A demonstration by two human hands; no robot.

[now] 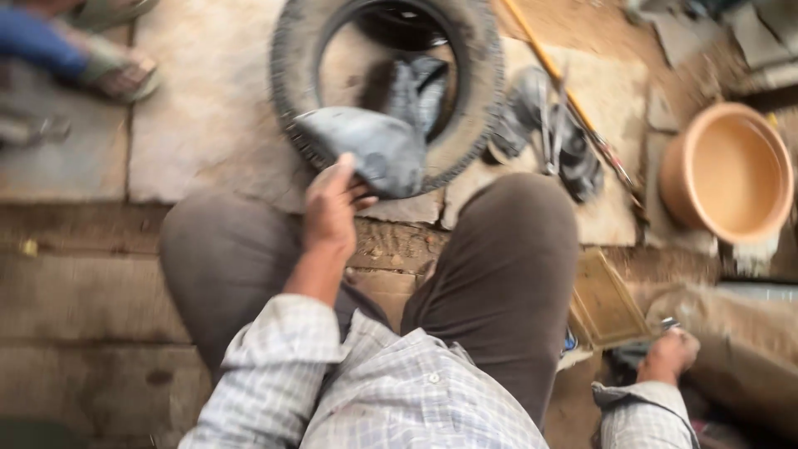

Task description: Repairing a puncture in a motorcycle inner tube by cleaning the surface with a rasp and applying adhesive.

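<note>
Rubber tubing (378, 150), a grey, limp fold of it, hung from the left hand (332, 208) just in front of the person's knees, its far end draped over the near rim of a black tyre (478, 91) lying flat on the stone paving (199, 108). The fingers (359, 197) were curled and pressed together on the near edge of the fold, thumb on top, pinching the rubber. To my eye a firmer hold further up the fold would have served better, since so slack a piece slips from an edge pinch and drags against the tyre's inner rim.

The right hand (669, 353) sat low at the near right, well apart from the tyre, closed around something small; motion blur hid what it was and how the fingers lay.

Room was tight. Both knees flanked the left arm, so the free path ran only far, over the tyre. To the right of the tyre lay dark rubber scraps and metal tools (549, 133) and a long stick (565, 91), with an orange basin (731, 170) beyond them. At the far left another person's sandalled foot (120, 75) rested on the paving.
</note>
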